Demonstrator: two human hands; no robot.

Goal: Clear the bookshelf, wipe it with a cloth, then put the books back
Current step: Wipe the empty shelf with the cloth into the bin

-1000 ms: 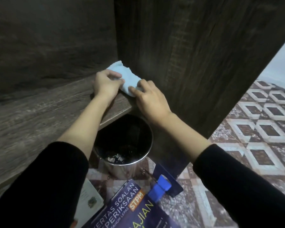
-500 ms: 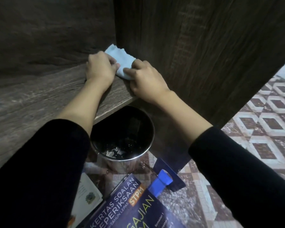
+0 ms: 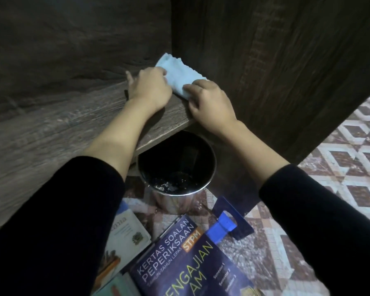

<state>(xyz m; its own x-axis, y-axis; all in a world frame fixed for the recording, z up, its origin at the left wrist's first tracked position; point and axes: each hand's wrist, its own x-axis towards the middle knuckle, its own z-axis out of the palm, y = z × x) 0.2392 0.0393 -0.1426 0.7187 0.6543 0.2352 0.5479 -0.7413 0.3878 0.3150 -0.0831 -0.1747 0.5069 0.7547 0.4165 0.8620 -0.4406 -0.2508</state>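
Still rubbing the pale blue cloth [image 3: 176, 76] into the back corner of the shelf [image 3: 51, 133] at upper centre, left hand [image 3: 150, 88] and right hand [image 3: 209, 103] both curled on it, barely shifting over 1 second, wiping evidently continuing, books [image 3: 179, 259] waiting on the floor [image 3: 350, 167] below.

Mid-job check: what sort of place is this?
Probably a room in a home, at a dark wooden bookshelf. Patterned floor tiles, books lying on the floor and a small metal bin below the shelf suggest it; the left hand and right hand hold a light blue cloth on the shelf.
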